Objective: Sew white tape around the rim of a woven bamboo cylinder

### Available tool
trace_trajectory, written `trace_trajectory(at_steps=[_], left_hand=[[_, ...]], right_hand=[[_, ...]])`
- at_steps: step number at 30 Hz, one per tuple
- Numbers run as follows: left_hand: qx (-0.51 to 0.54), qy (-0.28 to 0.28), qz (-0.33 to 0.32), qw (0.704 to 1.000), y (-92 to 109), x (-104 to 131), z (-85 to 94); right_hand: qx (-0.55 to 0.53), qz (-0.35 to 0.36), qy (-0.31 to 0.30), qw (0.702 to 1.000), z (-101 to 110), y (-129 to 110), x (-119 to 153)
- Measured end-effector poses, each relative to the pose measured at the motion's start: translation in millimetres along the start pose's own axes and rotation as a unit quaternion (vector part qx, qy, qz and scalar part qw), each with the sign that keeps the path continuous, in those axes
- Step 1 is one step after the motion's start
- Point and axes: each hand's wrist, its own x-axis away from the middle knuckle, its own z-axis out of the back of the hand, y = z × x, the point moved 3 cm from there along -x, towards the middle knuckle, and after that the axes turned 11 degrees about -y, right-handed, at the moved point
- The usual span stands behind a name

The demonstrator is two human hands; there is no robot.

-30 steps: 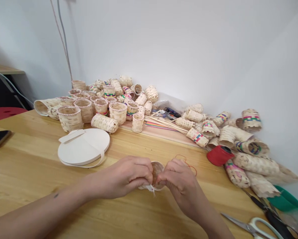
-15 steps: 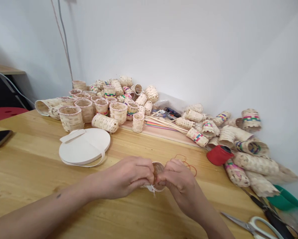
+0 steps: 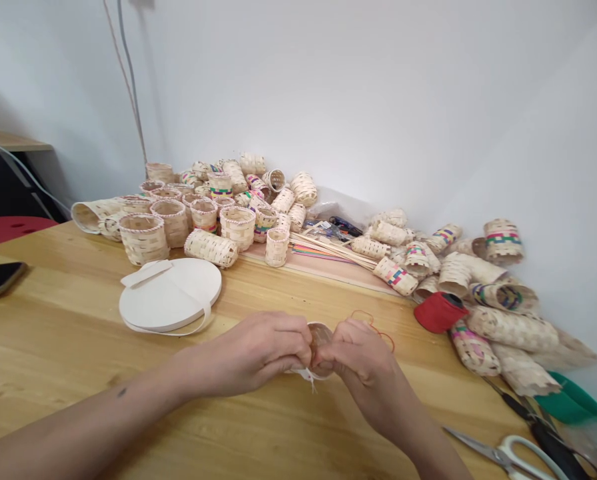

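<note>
Between my hands is a small woven basket (image 3: pixel 322 333), its round mouth turned up toward me and its body mostly hidden by my fingers. My left hand (image 3: pixel 273 347) is closed on the left side of the rim. On the opposite side my right hand (image 3: pixel 356 353) pinches the rim, thumb toward the opening. A white strip (image 3: pixel 306 375) with a frayed end hangs at the rim's near side. Thin red thread (image 3: pixel 376 325) lies loosely on the table just beyond my right hand. Whether a needle is in my fingers I cannot make out.
A flat roll of white tape (image 3: pixel 171 293) lies left, below several finished baskets (image 3: pixel 143 237). At right are a red thread spool (image 3: pixel 439 311), more woven baskets (image 3: pixel 513 327), scissors (image 3: pixel 501 457) and a green container (image 3: pixel 571 399). A phone (image 3: pixel 1 279) rests at the left edge.
Both hands stay on the basket rim with only a slight shift. The basket has tilted a little, and the white strip's frayed end has moved slightly right and up.
</note>
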Motion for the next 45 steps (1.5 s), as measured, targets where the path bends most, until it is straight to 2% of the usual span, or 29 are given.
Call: trace_trajectory(at_steps=[7,14,20,25,28,33,45], left_hand=[[-0.042,0.01,0.0,0.999,0,1,2.1],[0.024,0.005,0.011,1.0,-3,2,-1.0],[0.066,-0.012,-0.004,0.998,-2,0,-2.2],[-0.003,-0.015,-0.02,1.0,0,0,-1.8],[-0.067,-0.01,-0.027,0.997,2,2,-2.4],[-0.133,-0.031,-0.018,0.99,3,1,-4.0],[-0.152,0.002,-0.042,0.987,4,-1,-2.6]], right_hand=[[-0.009,-0.025,-0.036,0.999,6,-1,1],[-0.013,-0.04,-0.032,0.999,8,-4,-1],[-0.001,-0.024,-0.032,0.999,10,0,4],[0.018,-0.007,-0.006,1.0,19,3,9],[0.02,0.009,-0.004,1.0,18,1,8],[0.045,0.022,0.01,0.999,14,-4,5],[0.063,-0.006,-0.034,0.997,10,-5,5]])
